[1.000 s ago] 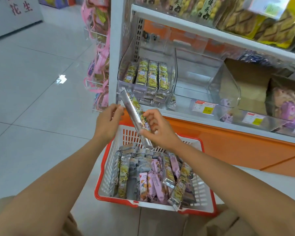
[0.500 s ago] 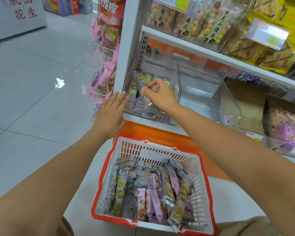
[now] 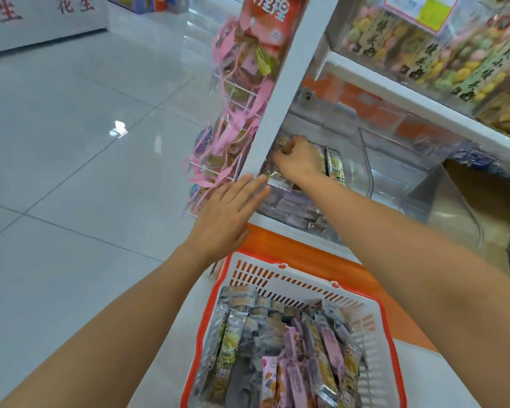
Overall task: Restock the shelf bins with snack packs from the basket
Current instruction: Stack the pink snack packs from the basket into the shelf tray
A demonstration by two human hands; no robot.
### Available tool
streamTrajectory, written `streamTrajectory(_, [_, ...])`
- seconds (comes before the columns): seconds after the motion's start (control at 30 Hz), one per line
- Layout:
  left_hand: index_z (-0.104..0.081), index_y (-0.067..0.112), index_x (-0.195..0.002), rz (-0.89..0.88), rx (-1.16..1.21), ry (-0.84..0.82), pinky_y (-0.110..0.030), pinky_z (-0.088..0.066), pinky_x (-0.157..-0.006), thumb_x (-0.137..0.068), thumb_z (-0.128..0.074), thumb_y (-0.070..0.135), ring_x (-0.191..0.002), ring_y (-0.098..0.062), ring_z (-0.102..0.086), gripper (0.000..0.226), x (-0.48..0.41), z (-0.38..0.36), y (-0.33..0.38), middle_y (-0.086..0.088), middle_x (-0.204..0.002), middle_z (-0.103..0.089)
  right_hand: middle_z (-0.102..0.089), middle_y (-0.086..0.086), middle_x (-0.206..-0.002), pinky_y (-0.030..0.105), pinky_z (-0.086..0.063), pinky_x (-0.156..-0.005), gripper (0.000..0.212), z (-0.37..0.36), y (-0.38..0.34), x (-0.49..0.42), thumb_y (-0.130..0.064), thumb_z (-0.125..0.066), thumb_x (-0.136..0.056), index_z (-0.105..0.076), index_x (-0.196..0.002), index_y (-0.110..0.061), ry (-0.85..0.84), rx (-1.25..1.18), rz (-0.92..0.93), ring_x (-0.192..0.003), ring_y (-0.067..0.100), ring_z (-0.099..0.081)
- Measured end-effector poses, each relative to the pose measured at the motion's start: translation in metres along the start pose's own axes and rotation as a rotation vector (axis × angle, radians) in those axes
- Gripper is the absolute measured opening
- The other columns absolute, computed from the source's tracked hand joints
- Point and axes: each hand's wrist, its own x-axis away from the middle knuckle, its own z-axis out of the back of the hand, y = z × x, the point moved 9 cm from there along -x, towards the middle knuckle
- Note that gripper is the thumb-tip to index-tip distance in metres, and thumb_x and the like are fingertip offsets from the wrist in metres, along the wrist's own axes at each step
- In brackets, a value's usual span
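Right hand (image 3: 299,161) curled round silver foil snack pack (image 3: 277,180) inside clear plastic bin (image 3: 367,175); left hand (image 3: 230,213) flat, fingers straight, against bin's front edge

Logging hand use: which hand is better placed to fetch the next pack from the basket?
Left, probably. The left hand is open and empty, nearer the basket; the right hand is inside the shelf bin, fingers curled on a snack pack.

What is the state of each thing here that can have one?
left hand: open, fingers straight, at the bin's front.
right hand: inside the bin, gripping a snack pack.
snack pack: held, lying in the bin.
bin: partly filled.
basket: on the floor, nearly full.
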Motion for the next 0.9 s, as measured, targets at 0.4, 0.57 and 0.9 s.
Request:
streamTrajectory(0.4, [-0.025,0.016,-0.154,0.007,0.013,0.037,-0.045,-0.017,-0.119,-0.08,-0.061,0.005,-0.15,-0.027,-0.017,0.083,0.0,-0.006,0.001,-0.008,-0.161,-0.023,-0.052,0.009,-0.142,0.024,-0.039,-0.096,0.061,-0.009,0.01,0.009,-0.034,-0.066,-0.088,-0.05,-0.14,-0.007,-0.238,-0.142,0.033,-0.126,0.021,-0.051])
streamTrajectory(0.57, [-0.027,0.014,-0.154,0.031,-0.012,0.034,-0.042,-0.013,-0.118,-0.077,-0.065,0.007,-0.149,-0.026,-0.018,0.086,0.0,-0.004,0.003,-0.008,-0.161,-0.024,-0.035,0.011,-0.154,0.027,-0.032,-0.106,0.081,-0.015,0.019,0.011,-0.036,-0.073,-0.084,-0.034,-0.15,-0.009,-0.394,-0.09,0.052,-0.139,0.024,-0.038])
streamTrajectory(0.9, [-0.028,0.014,-0.154,0.079,0.002,-0.032,-0.045,-0.02,-0.118,-0.077,-0.064,0.006,-0.149,-0.027,-0.02,0.085,-0.001,-0.006,0.004,-0.008,-0.161,-0.025,-0.046,0.008,-0.14,0.032,-0.041,-0.104,0.077,-0.018,0.032,0.003,-0.051,-0.079,-0.073,-0.053,-0.137,-0.016,-0.15,-0.102,0.105,-0.124,0.024,-0.05])
